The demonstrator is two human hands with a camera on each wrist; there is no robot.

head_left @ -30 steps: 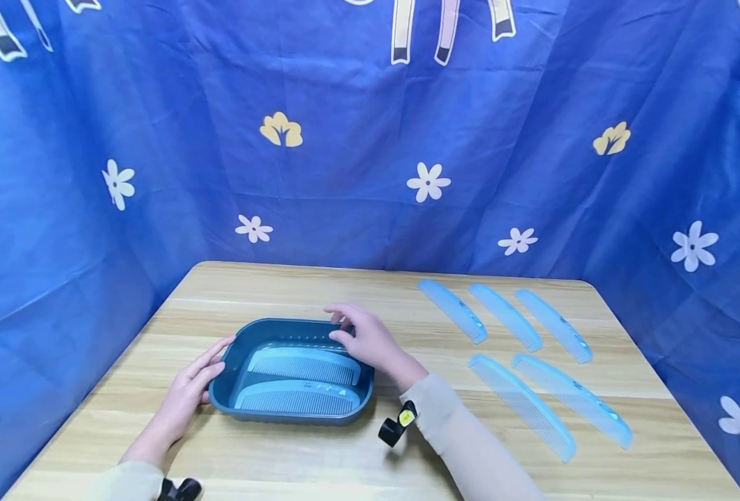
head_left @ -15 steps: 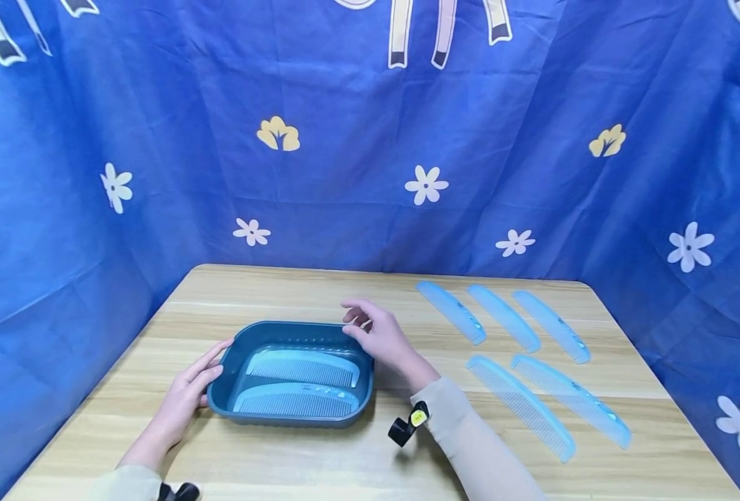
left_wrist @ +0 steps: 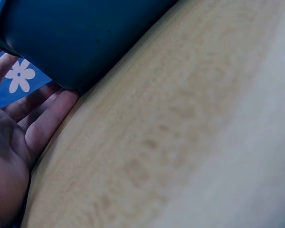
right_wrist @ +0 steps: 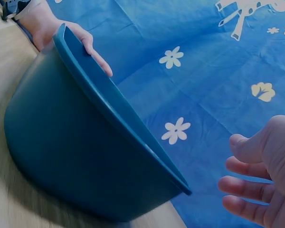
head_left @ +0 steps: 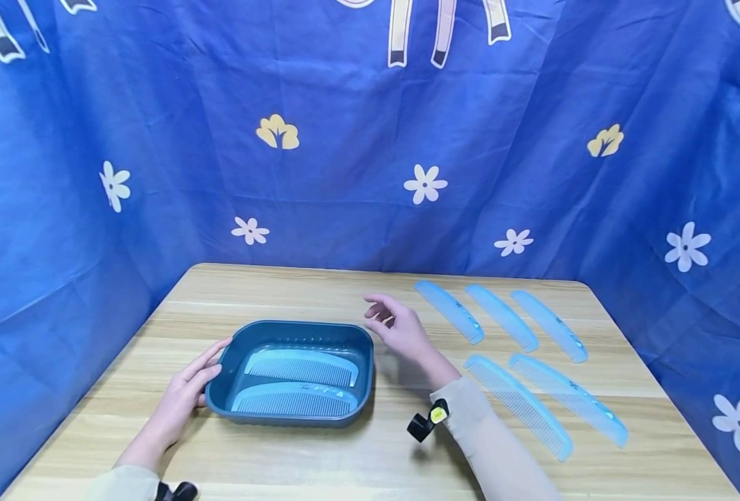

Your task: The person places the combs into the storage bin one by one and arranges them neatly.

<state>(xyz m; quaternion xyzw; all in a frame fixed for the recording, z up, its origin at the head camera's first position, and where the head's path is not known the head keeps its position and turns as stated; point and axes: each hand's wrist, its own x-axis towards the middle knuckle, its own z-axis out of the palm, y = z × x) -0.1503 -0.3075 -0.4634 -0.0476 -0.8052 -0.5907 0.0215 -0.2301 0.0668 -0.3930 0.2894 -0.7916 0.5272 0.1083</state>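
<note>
A dark teal plastic basin [head_left: 288, 419] stands on the table, with two light-blue combs lying inside: a far comb [head_left: 301, 365] and a near comb [head_left: 295, 400]. At its left side my left hand [head_left: 185, 390] holds the basin, thumb at the rim. The left wrist view shows the lower fingers [left_wrist: 52, 118] against the basin's base. My right hand [head_left: 401, 330] hovers off the basin's right far corner, fingers loosely bent around nothing. In the right wrist view that hand [right_wrist: 261, 166] is apart from the basin wall [right_wrist: 85, 137].
On the table's right side lie several more light-blue combs. The far row includes a left comb [head_left: 449, 312], a middle comb [head_left: 503, 317] and a right comb [head_left: 550, 325]. Nearer are two others, one comb [head_left: 520, 405] and another comb [head_left: 570, 400]. A blue curtain [head_left: 345, 195] surrounds the table.
My right hand has moved right, from above the basin's right far corner to beyond its rim. The left hand, the basin and the combs stay in place.
</note>
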